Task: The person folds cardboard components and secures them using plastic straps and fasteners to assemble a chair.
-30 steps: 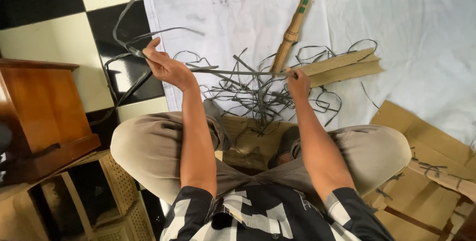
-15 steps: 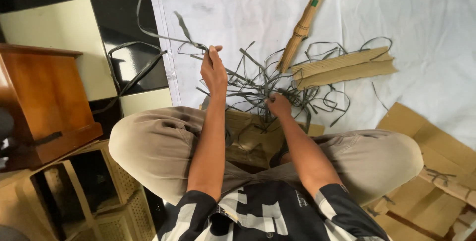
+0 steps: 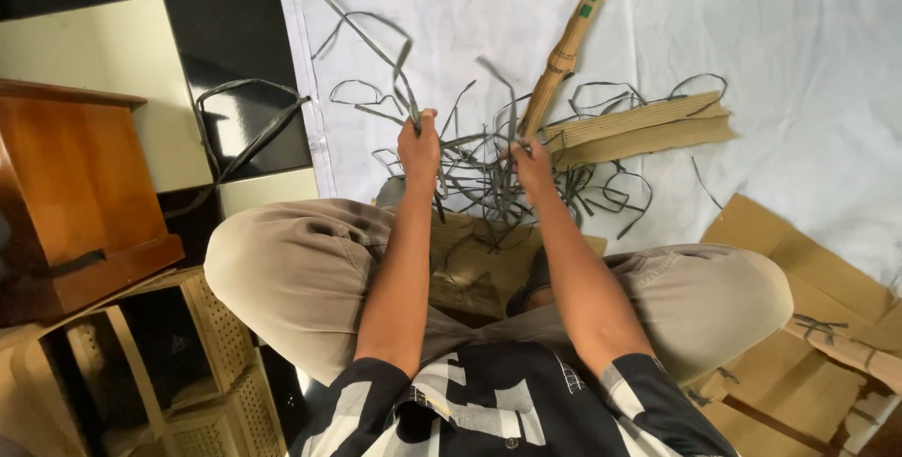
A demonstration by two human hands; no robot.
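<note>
We sat cross-legged on the floor, at the near edge of a white cloth (image 3: 752, 34) spread over black and cream floor tiles (image 3: 216, 34). Our left hand (image 3: 419, 147) was raised over the cloth with its fingers closed around a long grey strip (image 3: 376, 30) that ran up and away toward the cloth's far left corner. Our right hand (image 3: 532, 161) was just beside it, fingers pinched shut on another strand of the same tangle of grey strips (image 3: 489, 175), which lay heaped on the cloth right in front of our knees and between the two hands. How tight either grip was we could not tell from above.

Just beyond the right hand a rolled cardboard tube (image 3: 564, 53) lay slanting toward the cloth's far edge, its near end touching the tangle. To its right a folded piece of corrugated cardboard (image 3: 639, 128) rested flat on the cloth. More flat cardboard sheets (image 3: 799, 278) lay at the right, beside our right knee. At the left, off the cloth, stood a wooden cabinet (image 3: 66, 185), and a loose loop of grey strip (image 3: 244, 119) trailed over a black tile near the cloth's left edge.
</note>
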